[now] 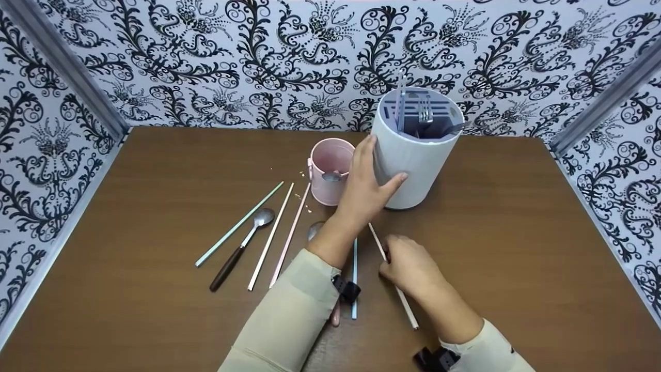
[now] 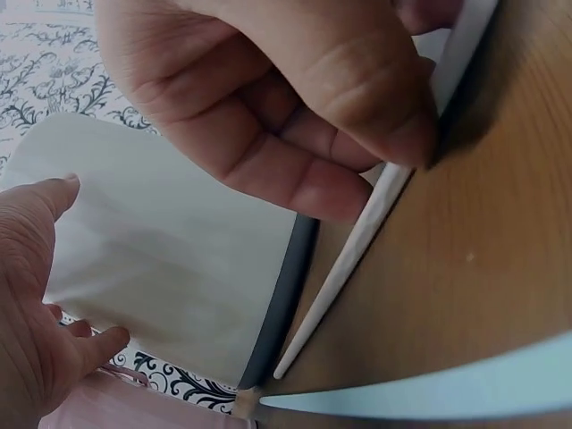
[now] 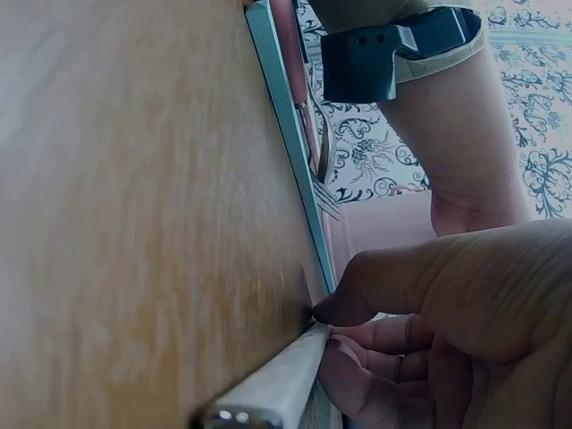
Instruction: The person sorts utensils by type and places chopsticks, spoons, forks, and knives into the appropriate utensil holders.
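Beige sleeves reach in low. The right hand pinches a white chopstick down at the table, likely because it is too slim for a fuller grasp. Left of it, a blue chopstick and a spoon lie well apart, presumably easy to take singly. Farther off, the left hand rests unclenched against the holder, seemingly to steady it; a cup stands just beside.

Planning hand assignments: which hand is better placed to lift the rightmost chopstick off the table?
Right hand, most likely: it pinches that pale chopstick partway along. The left hand is farther off, against the white holder.
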{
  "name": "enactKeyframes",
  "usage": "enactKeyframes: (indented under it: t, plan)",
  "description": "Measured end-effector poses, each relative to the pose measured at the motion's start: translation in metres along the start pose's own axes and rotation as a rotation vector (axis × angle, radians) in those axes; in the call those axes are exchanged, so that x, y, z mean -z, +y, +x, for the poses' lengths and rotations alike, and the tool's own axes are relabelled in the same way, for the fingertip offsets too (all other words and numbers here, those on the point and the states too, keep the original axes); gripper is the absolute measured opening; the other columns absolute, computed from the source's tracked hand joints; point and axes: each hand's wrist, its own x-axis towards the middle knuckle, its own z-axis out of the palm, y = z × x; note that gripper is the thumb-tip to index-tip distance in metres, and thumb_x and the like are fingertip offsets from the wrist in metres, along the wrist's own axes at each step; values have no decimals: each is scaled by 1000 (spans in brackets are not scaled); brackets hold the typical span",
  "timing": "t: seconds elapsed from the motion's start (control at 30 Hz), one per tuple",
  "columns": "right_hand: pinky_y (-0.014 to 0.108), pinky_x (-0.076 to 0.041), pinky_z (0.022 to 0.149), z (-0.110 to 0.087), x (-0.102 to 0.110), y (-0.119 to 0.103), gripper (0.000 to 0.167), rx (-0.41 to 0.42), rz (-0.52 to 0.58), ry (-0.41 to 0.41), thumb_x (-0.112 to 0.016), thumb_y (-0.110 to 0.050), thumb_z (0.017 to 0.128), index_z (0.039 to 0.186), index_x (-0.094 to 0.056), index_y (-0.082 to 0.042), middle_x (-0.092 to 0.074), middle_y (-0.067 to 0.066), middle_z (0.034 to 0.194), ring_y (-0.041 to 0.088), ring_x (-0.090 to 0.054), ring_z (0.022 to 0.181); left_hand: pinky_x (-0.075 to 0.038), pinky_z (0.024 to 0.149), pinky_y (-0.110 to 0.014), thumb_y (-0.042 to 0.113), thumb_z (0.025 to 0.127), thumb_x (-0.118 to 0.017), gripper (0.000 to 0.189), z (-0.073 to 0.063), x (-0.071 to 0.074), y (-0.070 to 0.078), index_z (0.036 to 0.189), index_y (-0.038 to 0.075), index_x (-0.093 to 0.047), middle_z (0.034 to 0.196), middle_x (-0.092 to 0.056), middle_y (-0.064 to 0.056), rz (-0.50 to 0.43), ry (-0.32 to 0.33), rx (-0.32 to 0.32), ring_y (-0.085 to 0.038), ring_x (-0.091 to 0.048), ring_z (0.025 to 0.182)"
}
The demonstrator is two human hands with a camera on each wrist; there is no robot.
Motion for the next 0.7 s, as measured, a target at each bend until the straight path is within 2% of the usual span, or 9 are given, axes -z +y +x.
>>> enactKeyframes:
  t: [0.37, 0.7]
  plan:
    - [55, -53, 61, -2, -1, 1, 16, -45, -94, 39, -73, -6, 79, 84, -58, -7, -63, 10, 80, 36, -66, 73, -27, 130, -34, 27, 92, -80, 89, 0, -1, -2, 160, 1, -29, 163, -36, -19, 37, -4, -8, -28, -36, 153]
    - [53, -51, 59, 1, 9, 8, 18, -73, -74, 17, -72, -9, 78, 87, -56, -4, -61, 10, 82, 29, -58, 67, -26, 130, -35, 25, 93, -78, 86, -1, 0, 0, 160, 3, -30, 164, -35, -17, 38, -17, 21, -27, -36, 153]
